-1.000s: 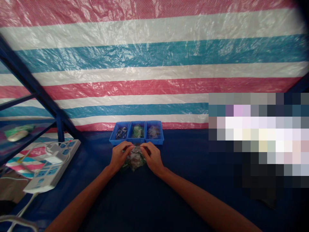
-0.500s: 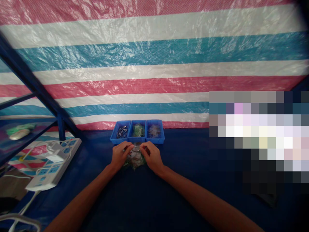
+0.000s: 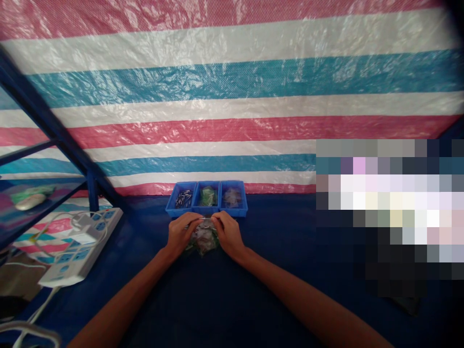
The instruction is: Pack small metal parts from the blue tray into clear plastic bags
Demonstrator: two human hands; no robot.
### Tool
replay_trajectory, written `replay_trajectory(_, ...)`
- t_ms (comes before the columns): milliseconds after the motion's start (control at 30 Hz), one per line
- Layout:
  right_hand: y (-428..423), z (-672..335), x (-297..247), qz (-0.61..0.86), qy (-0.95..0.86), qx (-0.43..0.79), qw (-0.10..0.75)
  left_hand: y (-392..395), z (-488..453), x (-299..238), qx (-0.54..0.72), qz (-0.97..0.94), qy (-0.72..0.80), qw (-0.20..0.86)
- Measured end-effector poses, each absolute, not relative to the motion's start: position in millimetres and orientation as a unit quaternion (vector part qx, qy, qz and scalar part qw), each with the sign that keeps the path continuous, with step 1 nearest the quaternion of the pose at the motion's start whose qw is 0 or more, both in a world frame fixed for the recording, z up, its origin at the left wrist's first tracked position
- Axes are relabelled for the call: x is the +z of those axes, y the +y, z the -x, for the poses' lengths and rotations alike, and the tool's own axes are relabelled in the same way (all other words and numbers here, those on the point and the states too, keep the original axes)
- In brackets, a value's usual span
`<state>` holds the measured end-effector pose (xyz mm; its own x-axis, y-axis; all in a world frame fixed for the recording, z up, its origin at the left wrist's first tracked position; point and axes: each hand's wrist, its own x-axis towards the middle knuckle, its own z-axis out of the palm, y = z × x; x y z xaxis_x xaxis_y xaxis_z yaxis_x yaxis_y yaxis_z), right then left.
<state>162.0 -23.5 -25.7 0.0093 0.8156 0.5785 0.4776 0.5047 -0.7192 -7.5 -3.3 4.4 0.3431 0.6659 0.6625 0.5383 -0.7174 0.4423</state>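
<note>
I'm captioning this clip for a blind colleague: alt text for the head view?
The left hand and right hand grip a clear plastic bag of green items on a dark blue surface, before a blue three-compartment tray with metal pins. A white power strip lies left.

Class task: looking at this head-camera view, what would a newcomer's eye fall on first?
First comes the striped tarp, red, white and blue, filling the upper view behind the dark table. At the centre, the left hand and right hand pinch the top of a clear bag, just in front of a blue tray with three compartments. Off to the left lies a white power strip.
</note>
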Motion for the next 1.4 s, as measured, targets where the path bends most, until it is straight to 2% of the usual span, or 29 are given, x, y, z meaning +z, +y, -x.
replay_trajectory(400, -26.0, -162.6, -29.1, 0.455, -0.692, 0.177, 0.532, 3.1, 11.6, -2.0, 0.380, -0.849, 0.350, 0.110)
replay_trajectory(1100, -26.6, -163.2, -28.4, 0.450, -0.692, 0.157, 0.542, 0.8, 11.5, 1.0, 0.406, -0.835, 0.365, 0.063)
replay_trajectory(1400, -26.5, -166.3, -25.3, 0.448, -0.714, 0.148, 0.517, -5.2, 8.4, 3.0, 0.443, -0.818, 0.366, 0.038)
